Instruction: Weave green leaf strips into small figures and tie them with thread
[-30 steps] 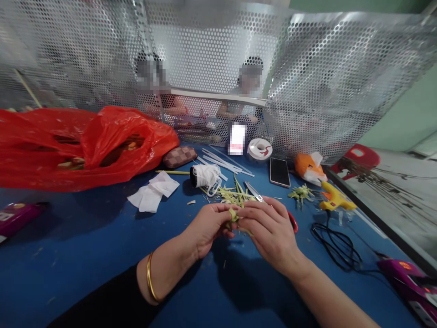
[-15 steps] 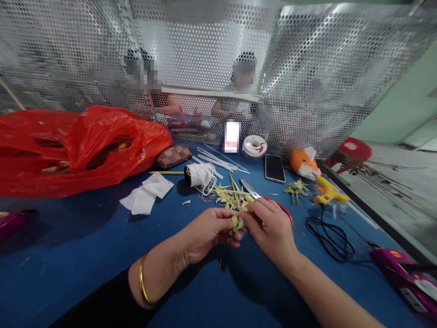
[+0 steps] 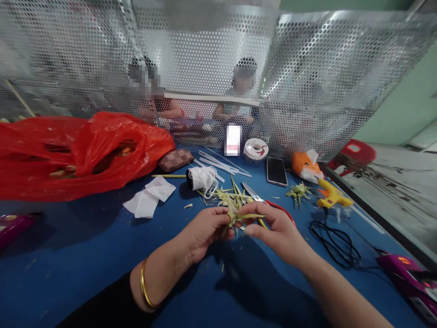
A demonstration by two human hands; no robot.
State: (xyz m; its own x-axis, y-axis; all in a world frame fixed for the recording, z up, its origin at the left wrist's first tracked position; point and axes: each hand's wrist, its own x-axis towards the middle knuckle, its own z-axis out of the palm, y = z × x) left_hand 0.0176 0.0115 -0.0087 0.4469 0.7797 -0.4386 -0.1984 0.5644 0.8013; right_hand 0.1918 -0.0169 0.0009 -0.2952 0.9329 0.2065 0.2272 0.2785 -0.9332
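My left hand (image 3: 209,231) pinches a small yellow-green bundle of leaf-like strips (image 3: 232,217) between thumb and fingers. One narrow strip points right, toward my right hand (image 3: 278,232). That hand has thumb and forefinger apart around the strip's tip; whether a fingertip touches it I cannot tell. Behind the hands lies a loose pile of similar pale green strips (image 3: 229,197). Scissors (image 3: 253,193) with red handles rest just beyond my right hand, partly hidden by it. A finished-looking spidery green cluster (image 3: 298,193) lies farther right.
A spool of white string (image 3: 205,176), white tissues (image 3: 150,196) and a red plastic bag (image 3: 85,159) are left. A phone (image 3: 276,171), ribbon roll (image 3: 256,149), yellow glue gun (image 3: 333,196) and its black cable (image 3: 336,248) are right. People sit behind a perforated metal screen (image 3: 205,54).
My right hand's fingers have drawn away from the bundle and spread apart. A strip of the bundle now sticks out to the right. The whole view has shifted slightly.
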